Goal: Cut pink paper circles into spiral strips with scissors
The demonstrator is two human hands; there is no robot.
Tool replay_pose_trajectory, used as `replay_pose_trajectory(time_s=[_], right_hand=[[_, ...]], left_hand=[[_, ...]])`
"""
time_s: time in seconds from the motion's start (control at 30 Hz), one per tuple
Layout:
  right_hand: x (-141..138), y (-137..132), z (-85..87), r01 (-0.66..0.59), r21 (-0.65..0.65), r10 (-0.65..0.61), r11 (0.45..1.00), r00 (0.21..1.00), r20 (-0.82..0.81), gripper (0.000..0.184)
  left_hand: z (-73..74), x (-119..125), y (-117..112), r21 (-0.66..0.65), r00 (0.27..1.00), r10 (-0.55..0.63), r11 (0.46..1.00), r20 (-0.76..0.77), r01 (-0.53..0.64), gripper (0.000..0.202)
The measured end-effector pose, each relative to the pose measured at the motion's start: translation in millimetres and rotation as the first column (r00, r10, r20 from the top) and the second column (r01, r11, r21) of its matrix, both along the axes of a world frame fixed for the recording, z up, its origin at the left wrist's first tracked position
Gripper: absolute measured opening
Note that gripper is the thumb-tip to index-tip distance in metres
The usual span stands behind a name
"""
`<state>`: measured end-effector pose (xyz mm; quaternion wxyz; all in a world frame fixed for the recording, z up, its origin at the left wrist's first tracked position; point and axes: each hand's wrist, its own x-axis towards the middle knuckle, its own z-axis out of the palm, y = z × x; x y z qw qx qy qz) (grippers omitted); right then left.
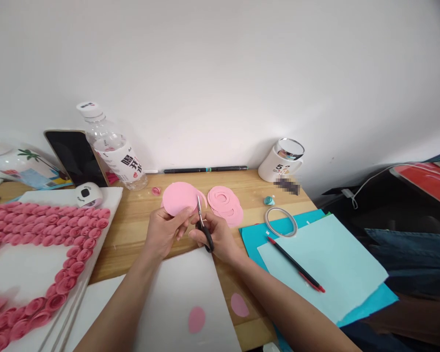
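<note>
Between the thumb and fingers of my left hand (165, 231) is a round piece of pink paper (179, 197), held up above the wooden table. My right hand (220, 236) grips a pair of scissors (202, 226) with black handles. Their blades point upward at the right edge of the pink circle, where a thin curved strip of paper comes away. Just to the right, several spiral-cut pink paper pieces (225, 203) lie in an overlapping pile. A small rolled pink paper flower (156, 191) rests left of the circle.
White board with rows of pink paper flowers (64, 284) fills the left. A bottle (112, 151) and phone (75, 157) stand behind it. A lidded mug (280, 161), tape roll (280, 222), pen (297, 265) and blue paper (333, 264) are right. Pink scraps (197, 319) lie in front.
</note>
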<state>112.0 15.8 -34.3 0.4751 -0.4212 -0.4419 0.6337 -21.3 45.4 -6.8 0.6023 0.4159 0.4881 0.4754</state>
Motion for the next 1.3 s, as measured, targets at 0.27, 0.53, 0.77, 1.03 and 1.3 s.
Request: replay_pose_trajectory(time_s=[0.27,0.53,0.77,1.03,1.3], right_hand=[[5.7,3.9,4.4,0.030,0.096,-0.033,0.995,0.999,0.027,0.045],[6.0,2.7,3.3,0.012,0.080,-0.014,0.997,1.000,0.022,0.045],[6.2,3.6,0.8,0.022,0.053,-0.022,0.998,1.000,0.008,0.042],[6.6,3.1,0.3,0.025,0.018,-0.025,1.000,1.000,-0.011,0.041],[5.8,2.7,0.6,0.028,-0.003,-0.028,1.000,0.999,-0.024,0.042]], left_hand=[[-1.5,-1.5,0.7,-0.001,0.996,-0.039,0.999,-0.086,0.039,0.022],[-1.7,-2.6,1.0,0.012,0.995,-0.050,0.999,-0.084,0.051,0.022],[-0.3,-2.9,0.4,0.015,0.997,-0.052,0.999,-0.059,0.053,0.024],[1.9,-0.8,0.9,0.034,0.999,-0.025,0.999,-0.042,0.026,0.027],[-0.7,-3.1,2.7,0.050,1.000,-0.016,0.999,-0.010,0.016,0.029]])
